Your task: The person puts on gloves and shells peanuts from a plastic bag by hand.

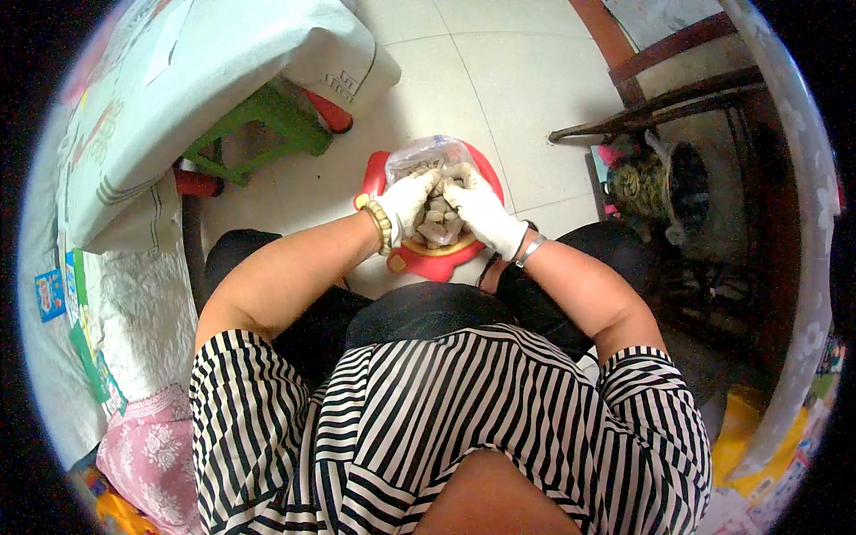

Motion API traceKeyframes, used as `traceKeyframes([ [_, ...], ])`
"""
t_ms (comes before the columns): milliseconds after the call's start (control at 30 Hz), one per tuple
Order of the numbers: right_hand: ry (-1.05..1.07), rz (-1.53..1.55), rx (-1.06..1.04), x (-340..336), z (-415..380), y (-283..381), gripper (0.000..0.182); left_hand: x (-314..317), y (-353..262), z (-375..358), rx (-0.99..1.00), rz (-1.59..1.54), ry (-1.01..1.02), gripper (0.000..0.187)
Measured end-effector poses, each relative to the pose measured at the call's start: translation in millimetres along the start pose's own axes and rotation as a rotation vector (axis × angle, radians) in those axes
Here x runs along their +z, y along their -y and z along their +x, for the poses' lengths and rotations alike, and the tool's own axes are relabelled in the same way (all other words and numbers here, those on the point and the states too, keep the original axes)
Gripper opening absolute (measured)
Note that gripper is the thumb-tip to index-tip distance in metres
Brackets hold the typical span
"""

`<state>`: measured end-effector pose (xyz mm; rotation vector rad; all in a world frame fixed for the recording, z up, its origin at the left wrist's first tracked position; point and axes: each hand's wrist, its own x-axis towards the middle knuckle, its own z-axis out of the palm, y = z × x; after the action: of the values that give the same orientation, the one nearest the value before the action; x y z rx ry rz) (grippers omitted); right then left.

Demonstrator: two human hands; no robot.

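Pieces of chunky greyish-beige material (pixel 434 230) lay inside a thin, clear plastic bag (pixel 456 153), which sat within the outline of a rounded red plastic holder with yellow trim (pixel 432 268) that stood on the pale square-tiled floor (pixel 526 107). The white-gloved left hand (pixel 410 198) reached over the left side of the red holder and the white-gloved right hand (pixel 482 209) over its right side; both had bent fingers nearly meeting above the pieces, but whether a piece was pinched between them I could not tell at this size. The likeliest trouble, as I judged it, was a spill: pieces lay close to the near yellow edge of the red holder, so a sweep of either hand might have pushed some over it and onto the floor. The bag looked flimsy, with its crumpled side rising at the far part of the red holder, so a tug or a hard corner could have torn it. The chunky beaded bracelet (pixel 384 225), near the red holder's left edge, could have snagged the film. Covered fingertips might also have dulled the feel, letting a small piece slip.
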<state>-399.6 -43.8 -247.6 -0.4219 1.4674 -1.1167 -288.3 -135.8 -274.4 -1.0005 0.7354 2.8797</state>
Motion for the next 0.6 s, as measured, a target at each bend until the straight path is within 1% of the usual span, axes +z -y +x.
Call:
traceKeyframes([
  [33,0.010,0.039,-0.003,-2.4,0.4,-1.2,0.019,-2.6,-0.1,2.8,-0.001,0.000,0.000,0.032],
  [100,0.022,0.079,-0.006,-7.1,3.6,-5.0,0.019,-4.6,-6.3,2.4,0.035,0.016,0.060,0.033],
  [133,0.043,0.166,-0.023,-10.3,7.5,-9.8,0.020,-7.8,-10.5,0.2,-0.012,0.030,0.079,0.034],
  [167,0.064,0.253,-0.039,-8.8,7.1,-7.4,0.021,-9.9,-9.9,2.9,-0.012,0.029,0.078,0.034],
  [233,0.051,0.262,-0.029,-9.1,4.1,-1.3,0.021,-13.3,-9.4,9.2,-0.001,-0.013,0.013,0.034],
  [300,0.039,0.272,-0.020,-8.2,0.6,8.2,0.021,-13.2,-10.4,8.5,0.000,-0.046,0.019,0.033],
  [367,0.146,0.529,0.055,-10.4,0.6,13.5,0.023,-10.0,-13.4,4.1,-0.001,-0.079,0.026,0.033],
  [467,0.084,0.505,0.040,-10.7,1.1,10.1,0.025,-5.5,-17.6,-4.6,-0.020,-0.109,-0.011,0.032],
  [500,0.083,0.505,0.042,-12.9,3.7,6.1,0.025,-6.5,-17.6,-4.1,0.007,-0.083,-0.039,0.032],
  [533,0.055,0.483,0.000,-15.3,7.3,1.1,0.026,-7.7,-17.6,-3.9,0.035,-0.056,-0.066,0.032],
  [567,0.028,0.460,-0.042,-15.0,8.1,0.5,0.027,-9.4,-17.9,-3.1,0.035,-0.057,-0.068,0.032],
  [600,0.029,0.460,-0.041,-14.9,8.6,0.0,0.027,-11.1,-18.5,-2.2,0.050,-0.051,-0.054,0.034],
])
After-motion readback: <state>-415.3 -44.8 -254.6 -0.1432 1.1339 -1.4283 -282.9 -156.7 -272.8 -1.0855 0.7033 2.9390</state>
